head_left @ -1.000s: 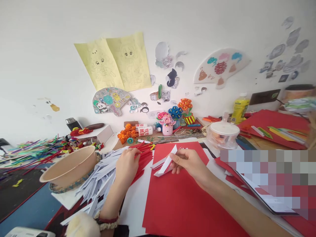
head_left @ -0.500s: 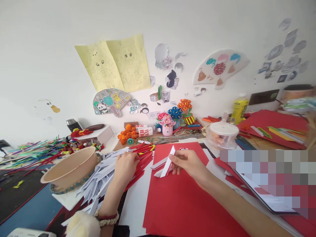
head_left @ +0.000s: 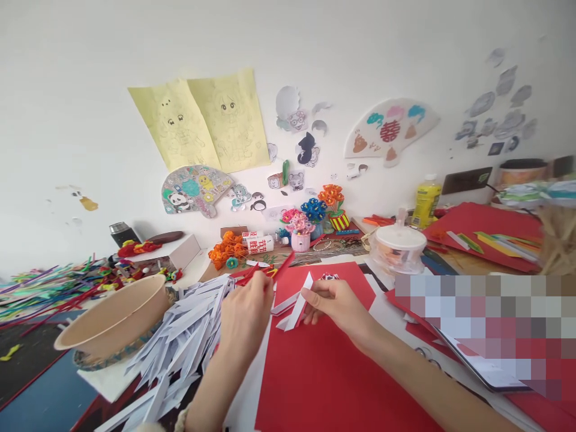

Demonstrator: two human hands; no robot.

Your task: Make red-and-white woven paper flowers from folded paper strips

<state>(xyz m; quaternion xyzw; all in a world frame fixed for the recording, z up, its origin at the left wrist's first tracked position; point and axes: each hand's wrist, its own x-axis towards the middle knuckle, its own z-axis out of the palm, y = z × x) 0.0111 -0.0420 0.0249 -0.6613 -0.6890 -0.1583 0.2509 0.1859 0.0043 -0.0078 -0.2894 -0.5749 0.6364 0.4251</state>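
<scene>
My right hand point(head_left: 335, 306) pinches a folded white paper strip point(head_left: 299, 306) between thumb and fingers, held tilted above a large red paper sheet point(head_left: 324, 372). Another folded strip, pale with red showing, lies crossed behind it. My left hand point(head_left: 249, 309) is closed on a folded red paper strip point(head_left: 284, 267), which sticks up and to the right from the fingers. Left of that hand lies a heap of folded white paper strips point(head_left: 180, 330). More red strips show just behind the left hand, partly covered by it. A small red-and-white paper piece point(head_left: 330, 276) peeks out behind my right hand.
A beige bowl point(head_left: 112, 312) stands at the left, with colourful pipe cleaners point(head_left: 49, 288) behind. A tablet-like device point(head_left: 490, 366) lies at the right, partly pixelated. Flower crafts point(head_left: 314, 210), a white-lidded tub point(head_left: 399, 243) and a yellow bottle point(head_left: 426, 201) line the back.
My left hand has lifted a red strip from the pile and moved rightward with it. My right hand keeps its pinch on the white strip. The camera view has shifted slightly.
</scene>
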